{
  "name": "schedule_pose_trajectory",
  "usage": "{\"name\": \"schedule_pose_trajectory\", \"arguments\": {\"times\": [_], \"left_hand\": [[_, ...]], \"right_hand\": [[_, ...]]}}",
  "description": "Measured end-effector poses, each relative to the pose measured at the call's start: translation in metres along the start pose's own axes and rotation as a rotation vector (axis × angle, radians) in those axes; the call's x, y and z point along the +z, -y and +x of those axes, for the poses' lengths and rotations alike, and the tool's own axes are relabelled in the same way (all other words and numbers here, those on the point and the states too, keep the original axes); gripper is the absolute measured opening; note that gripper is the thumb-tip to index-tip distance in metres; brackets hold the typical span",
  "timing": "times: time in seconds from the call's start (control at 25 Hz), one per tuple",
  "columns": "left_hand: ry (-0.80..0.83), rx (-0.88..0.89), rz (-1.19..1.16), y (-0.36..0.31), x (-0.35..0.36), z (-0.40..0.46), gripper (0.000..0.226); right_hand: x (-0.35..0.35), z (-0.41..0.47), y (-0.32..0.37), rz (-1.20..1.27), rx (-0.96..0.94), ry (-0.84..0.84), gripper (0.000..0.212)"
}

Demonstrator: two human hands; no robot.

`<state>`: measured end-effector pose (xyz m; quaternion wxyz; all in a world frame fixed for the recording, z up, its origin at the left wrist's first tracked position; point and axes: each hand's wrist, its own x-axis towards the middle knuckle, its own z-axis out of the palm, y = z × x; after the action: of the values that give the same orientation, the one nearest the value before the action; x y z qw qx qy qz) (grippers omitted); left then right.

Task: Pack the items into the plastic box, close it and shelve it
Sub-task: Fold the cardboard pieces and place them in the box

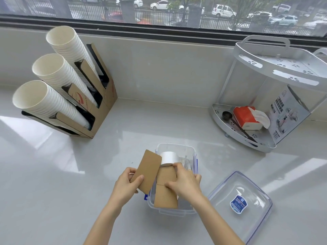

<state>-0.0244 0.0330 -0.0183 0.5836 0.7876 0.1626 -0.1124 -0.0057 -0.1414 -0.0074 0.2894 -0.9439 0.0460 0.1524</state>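
Cardboard sleeves: brown, thin and light, they are bending easily; best taken by the flat faces near one end, as both hands are doing now.
Left hand [128, 183]: it is closing thumb and fingers on one flat cardboard sleeve [147, 171], holding it tilted over the left rim of the box.
Right hand [184, 183]: it is curling over a second cardboard sleeve [166, 190], pressing it down into the box; fingers are bent, not fully shut.
Plastic box [172, 212]: clear and stiff, probably light and a little slippery; it is standing near the front edge of the counter [53, 174], open, with a white paper cup [167, 157] lying inside at the far end.
Handling judgement: the long sleeves are seeming to need laying flat, or the lid may not seat.
Lid [244, 200]: clear with blue clips, it is lying upside down just to the right of the box, apart from it.
Shelf rack [265, 68]: white, standing at the far right corner; a red tissue pack [246, 117], a dark scoop [226, 115] and a printed carton [286, 114] are filling the lower tier, so the upper tier is looking freer.
Cup holder [99, 106]: cardboard, with three cup stacks, standing at the far left, well apart.
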Motion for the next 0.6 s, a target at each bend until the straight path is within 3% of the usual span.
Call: {"name": "schedule_pose_trajectory", "arguments": {"times": [0.2,0.4,0.6], "left_hand": [[-0.002,0.023,-0.064,-0.007,0.001,-0.003,0.006],[0.075,0.059,-0.158,-0.020,0.011,-0.013,0.020],[0.208,0.059,-0.230,-0.032,0.028,-0.025,0.023]], "right_hand": [[-0.019,-0.002,-0.009,0.478,0.022,-0.007,0.039],[-0.039,-0.009,-0.017,0.848,0.002,-0.054,0.018],[-0.039,-0.012,-0.015,0.876,-0.016,-0.118,0.013]]}}
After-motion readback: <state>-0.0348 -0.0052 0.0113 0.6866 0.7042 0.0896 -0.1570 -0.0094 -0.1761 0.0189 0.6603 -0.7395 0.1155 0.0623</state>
